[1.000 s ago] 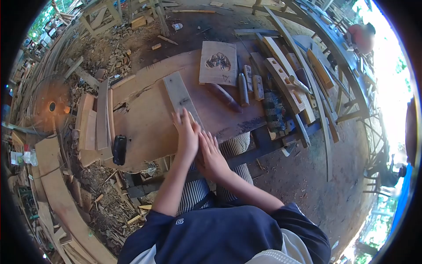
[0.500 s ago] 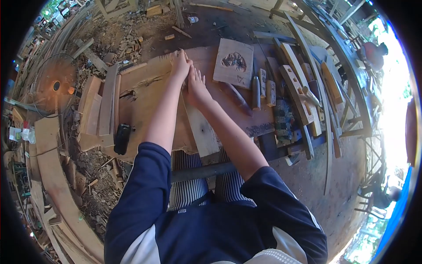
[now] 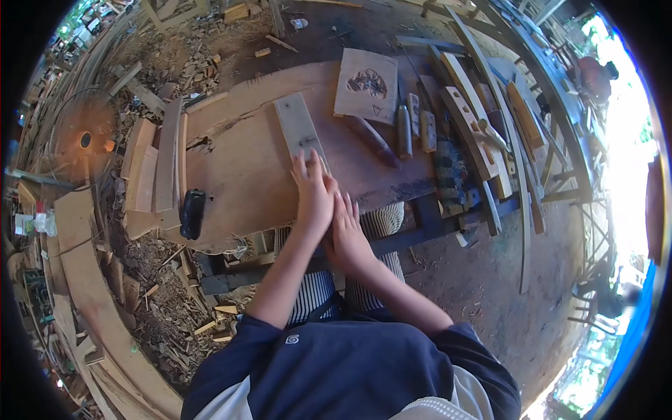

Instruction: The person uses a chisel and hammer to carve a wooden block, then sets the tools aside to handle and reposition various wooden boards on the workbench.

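Note:
A narrow flat wooden board (image 3: 294, 122) lies lengthwise on the worn plywood worktop (image 3: 241, 168), pointing away from me. My left hand (image 3: 315, 199) is over the board's near end, fingers stretched forward and partly spread. Against its right side leans my right hand (image 3: 350, 238), fingers straight and thumb side touching the left. Whatever is under the palms is hidden. To the right lie a carved wooden panel (image 3: 365, 85), a dark tapered wooden piece (image 3: 372, 140), a dark cylindrical tool (image 3: 404, 131) and small wooden blocks (image 3: 428, 131).
A black case-like object (image 3: 193, 214) sits at the worktop's left edge beside upright planks (image 3: 168, 157). A fan (image 3: 85, 140) stands farther left. Long timbers and a wooden plane-like piece (image 3: 469, 133) are stacked at right. Wood scraps (image 3: 175, 336) cover the ground at left.
Both hands have come back toward my body along the board, from its far end to its near end. The board's far part is now uncovered. My left fingers have spread.

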Available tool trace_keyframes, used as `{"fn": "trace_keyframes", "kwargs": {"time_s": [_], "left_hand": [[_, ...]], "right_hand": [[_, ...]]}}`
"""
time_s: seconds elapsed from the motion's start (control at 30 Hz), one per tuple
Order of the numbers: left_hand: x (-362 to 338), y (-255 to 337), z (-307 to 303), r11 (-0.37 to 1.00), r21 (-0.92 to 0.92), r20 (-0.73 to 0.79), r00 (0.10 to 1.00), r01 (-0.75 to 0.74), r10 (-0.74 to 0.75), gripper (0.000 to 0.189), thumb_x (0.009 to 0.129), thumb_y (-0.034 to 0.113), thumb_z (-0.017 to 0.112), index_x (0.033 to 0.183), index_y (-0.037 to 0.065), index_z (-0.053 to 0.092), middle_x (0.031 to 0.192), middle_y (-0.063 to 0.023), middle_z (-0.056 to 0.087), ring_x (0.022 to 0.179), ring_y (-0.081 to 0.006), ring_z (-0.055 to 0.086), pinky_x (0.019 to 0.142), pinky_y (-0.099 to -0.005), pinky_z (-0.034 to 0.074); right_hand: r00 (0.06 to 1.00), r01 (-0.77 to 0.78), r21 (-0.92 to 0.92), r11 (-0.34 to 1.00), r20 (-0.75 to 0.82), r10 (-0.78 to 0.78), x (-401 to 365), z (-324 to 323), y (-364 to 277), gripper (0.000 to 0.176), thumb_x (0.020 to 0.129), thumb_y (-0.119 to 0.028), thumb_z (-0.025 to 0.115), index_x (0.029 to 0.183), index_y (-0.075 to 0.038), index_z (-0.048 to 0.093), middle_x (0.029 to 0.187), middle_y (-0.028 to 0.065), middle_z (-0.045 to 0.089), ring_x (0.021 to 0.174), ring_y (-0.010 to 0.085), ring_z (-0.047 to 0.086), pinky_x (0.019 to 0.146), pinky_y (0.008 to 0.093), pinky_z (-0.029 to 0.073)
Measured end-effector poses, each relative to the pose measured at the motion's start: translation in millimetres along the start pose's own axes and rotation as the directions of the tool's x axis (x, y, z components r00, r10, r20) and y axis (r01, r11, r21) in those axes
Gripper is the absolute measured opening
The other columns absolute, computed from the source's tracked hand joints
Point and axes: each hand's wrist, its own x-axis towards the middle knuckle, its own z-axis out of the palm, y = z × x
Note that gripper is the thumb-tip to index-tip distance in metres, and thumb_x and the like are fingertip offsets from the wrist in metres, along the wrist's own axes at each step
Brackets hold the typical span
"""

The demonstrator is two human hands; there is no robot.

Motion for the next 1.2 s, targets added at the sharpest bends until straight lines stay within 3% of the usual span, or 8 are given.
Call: {"fn": "trace_keyframes", "kwargs": {"time_s": [0.23, 0.3, 0.5, 0.63, 0.7, 0.97, 1.07, 1.2], "left_hand": [[237.1, -101.7, 20.3, 0.989, -0.049, -0.053, 0.989, -0.142, 0.140, 0.059, 0.085, 0.012, 0.064, 0.138, -0.005, 0.042, 0.138, -0.0275, 0.041, 0.127, -0.0412, 0.043, 0.106, -0.0431, 0.038], [278.8, -110.2, 10.8, 0.968, 0.239, 0.012, 0.997, -0.075, 0.074, 0.060, 0.084, 0.013, 0.065, 0.137, -0.004, 0.043, 0.135, -0.0271, 0.044, 0.124, -0.0407, 0.045, 0.105, -0.0426, 0.039], [104.5, -39.0, -18.6, 0.994, -0.058, -0.041, 0.995, -0.089, 0.087, 0.060, 0.088, 0.008, 0.059, 0.142, -0.004, 0.036, 0.144, -0.0297, 0.033, 0.134, -0.0454, 0.032, 0.110, -0.0484, 0.031], [-9.2, -4.9, -23.0, 0.998, 0.064, 0.100, 0.995, 0.010, -0.017, 0.062, 0.092, 0.012, 0.054, 0.147, -0.002, 0.028, 0.150, -0.0275, 0.022, 0.142, -0.0513, 0.013, 0.114, -0.0621, 0.015], [-27.7, 3.7, -17.0, 0.974, 0.222, 0.099, 0.993, 0.037, -0.060, 0.061, 0.093, 0.011, 0.055, 0.147, -0.002, 0.030, 0.153, -0.0266, 0.021, 0.143, -0.0471, 0.016, 0.115, -0.0516, 0.022], [115.8, -58.5, 2.9, 0.994, 0.054, 0.033, 0.995, -0.096, 0.094, 0.064, 0.086, 0.014, 0.064, 0.142, -0.002, 0.038, 0.148, -0.0264, 0.026, 0.138, -0.0474, 0.023, 0.114, -0.0545, 0.022], [237.2, -106.1, 22.0, 0.984, -0.002, -0.013, 0.984, -0.179, 0.179, 0.062, 0.086, 0.013, 0.065, 0.140, -0.003, 0.041, 0.135, -0.0260, 0.043, 0.126, -0.0405, 0.044, 0.106, -0.0422, 0.038], [274.5, -101.2, 0.9, 0.975, 0.173, 0.032, 0.991, -0.136, 0.133, 0.065, 0.081, 0.017, 0.068, 0.137, -0.005, 0.044, 0.137, -0.0292, 0.042, 0.125, -0.0423, 0.044, 0.106, -0.0422, 0.038]], "right_hand": [[0.991, 0.042, -0.019, 0.999, -0.128, -0.044, 223.1, 25.1, 39.6, 0.086, 0.082, -0.018, 0.057, 0.146, 0.014, 0.008, 0.152, 0.0330, 0.019, 0.142, 0.0494, 0.018, 0.116, 0.0553, 0.014], [0.993, 0.025, -0.003, 1.000, -0.118, -0.025, 246.6, 20.8, 29.5, 0.085, 0.082, -0.015, 0.057, 0.146, 0.014, 0.009, 0.151, 0.0330, 0.020, 0.141, 0.0495, 0.019, 0.116, 0.0553, 0.015], [0.973, 0.170, 0.099, 0.980, -0.175, -0.151, 91.0, -12.1, -5.6, 0.090, 0.077, -0.012, 0.065, 0.147, 0.010, 0.013, 0.150, 0.0294, 0.028, 0.141, 0.0455, 0.024, 0.117, 0.0515, 0.018], [0.990, 0.117, 0.094, 0.989, -0.086, -0.109, -10.3, -9.3, -12.7, 0.086, 0.078, -0.015, 0.065, 0.145, 0.010, 0.017, 0.148, 0.0296, 0.030, 0.142, 0.0438, 0.024, 0.117, 0.0514, 0.019], [0.996, 0.078, 0.108, 0.991, -0.050, -0.073, -28.3, -4.4, -11.4, 0.086, 0.079, -0.014, 0.065, 0.145, 0.011, 0.016, 0.148, 0.0308, 0.030, 0.142, 0.0443, 0.024, 0.118, 0.0513, 0.018], [0.990, 0.116, 0.025, 0.993, -0.079, -0.114, 103.2, 10.7, 18.0, 0.091, 0.075, -0.008, 0.061, 0.145, 0.015, 0.008, 0.151, 0.0331, 0.019, 0.142, 0.0501, 0.017, 0.116, 0.0568, 0.016], [0.971, 0.105, -0.045, 0.993, -0.212, -0.112, 213.5, 27.9, 37.4, 0.087, 0.079, -0.013, 0.059, 0.144, 0.017, 0.009, 0.149, 0.0335, 0.023, 0.140, 0.0508, 0.021, 0.115, 0.0582, 0.018], [0.985, 0.073, 0.006, 0.997, -0.154, -0.071, 247.6, 18.6, 29.3, 0.085, 0.081, -0.013, 0.058, 0.145, 0.015, 0.009, 0.149, 0.0340, 0.024, 0.140, 0.0502, 0.022, 0.115, 0.0577, 0.017]]}}
